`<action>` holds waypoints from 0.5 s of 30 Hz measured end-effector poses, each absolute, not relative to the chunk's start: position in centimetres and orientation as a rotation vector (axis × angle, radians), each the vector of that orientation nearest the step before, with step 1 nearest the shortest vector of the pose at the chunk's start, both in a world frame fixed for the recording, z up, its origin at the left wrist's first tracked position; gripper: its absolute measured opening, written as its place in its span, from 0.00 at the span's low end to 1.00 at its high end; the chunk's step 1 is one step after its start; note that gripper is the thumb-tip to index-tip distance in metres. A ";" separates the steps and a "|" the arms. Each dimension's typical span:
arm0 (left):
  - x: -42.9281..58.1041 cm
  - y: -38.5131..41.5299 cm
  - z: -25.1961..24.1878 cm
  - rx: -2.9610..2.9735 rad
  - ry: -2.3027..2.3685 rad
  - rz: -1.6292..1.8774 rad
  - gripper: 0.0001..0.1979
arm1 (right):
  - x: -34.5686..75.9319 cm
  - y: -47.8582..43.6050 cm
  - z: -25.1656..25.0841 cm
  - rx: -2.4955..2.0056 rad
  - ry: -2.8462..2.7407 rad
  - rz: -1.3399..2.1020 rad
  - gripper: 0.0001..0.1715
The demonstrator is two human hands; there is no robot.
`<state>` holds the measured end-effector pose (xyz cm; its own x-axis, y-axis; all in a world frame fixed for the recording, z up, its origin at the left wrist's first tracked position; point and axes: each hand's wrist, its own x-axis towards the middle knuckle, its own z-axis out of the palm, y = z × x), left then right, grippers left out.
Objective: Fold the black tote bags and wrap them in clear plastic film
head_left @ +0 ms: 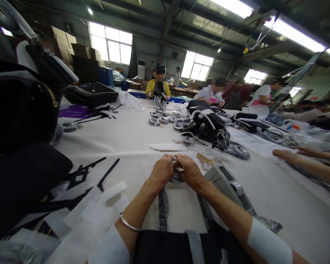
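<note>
My left hand (162,170) and my right hand (189,171) meet over the white table, fingers curled together on a plastic-wrapped strap (163,211). Most of the gripped part is hidden behind my fingers. A small pale piece, like paper or tape (179,169), shows under my right fingers. Directly in front of me lies a black bag (162,247) with a grey band across it; wrapped lengths run from it towards my hands. Close beside my right forearm stands a grey plastic device (221,181) with dark pen marks.
Black bags (24,176) crowd the left, near black strips and white paper pieces (96,214). Ahead lie wrapped strap coils (178,119) and a heap of black bags (207,123). A co-worker's hands (288,154) reach in from the right. Several people work across the table.
</note>
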<state>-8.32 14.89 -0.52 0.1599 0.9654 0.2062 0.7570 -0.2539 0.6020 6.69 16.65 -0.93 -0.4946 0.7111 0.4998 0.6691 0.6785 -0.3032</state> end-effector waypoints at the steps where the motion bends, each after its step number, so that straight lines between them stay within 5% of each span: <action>1: -8.3 14.9 -0.5 2.067 1.632 0.825 0.12 | 6.7 16.7 -1.0 -1.055 -2.285 0.080 0.10; 8: -9.5 15.8 0.4 1.863 1.498 0.940 0.08 | 7.5 16.7 -1.7 -1.015 -2.212 0.005 0.10; 15: -11.2 16.6 -1.1 1.419 1.418 0.817 0.29 | 7.4 16.6 -2.3 -0.776 -2.279 -0.196 0.15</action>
